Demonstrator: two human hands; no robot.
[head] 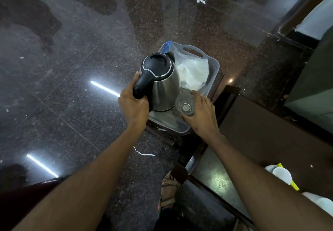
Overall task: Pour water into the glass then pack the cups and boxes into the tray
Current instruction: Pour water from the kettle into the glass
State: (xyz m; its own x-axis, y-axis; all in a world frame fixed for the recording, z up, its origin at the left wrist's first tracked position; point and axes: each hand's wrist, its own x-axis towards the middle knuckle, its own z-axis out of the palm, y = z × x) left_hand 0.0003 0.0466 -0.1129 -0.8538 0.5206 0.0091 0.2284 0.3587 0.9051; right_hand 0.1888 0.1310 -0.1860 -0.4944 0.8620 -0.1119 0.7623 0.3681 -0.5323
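Over the near end of the tray [215, 72], the left hand [134, 107] has its fingers curled tight round the black handle of the steel kettle [162, 85], thumb side up along the handle. The right hand [201, 115] wraps the clear glass [185, 105] from its right side, fingers round the far wall and thumb at the near rim. Kettle and glass sit just beside each other, almost touching, both above or on the tray's near floor; I cannot tell whether either is lifted clear. The kettle stands upright, lid down, spout toward the tray's far left corner and away from the glass. The glass looks empty, so pouring seems not yet begun.

Further out, crumpled white plastic bag [193, 72] fills the tray's far half. White cups [281, 175] lie well apart at the right, on a dark table [270, 131].

The risk is in the turn: the spout must swing round to the glass, and tilting too quickly could send water over the narrow rim onto the tray and floor [72, 68]. A wet glass held from one side could slip.
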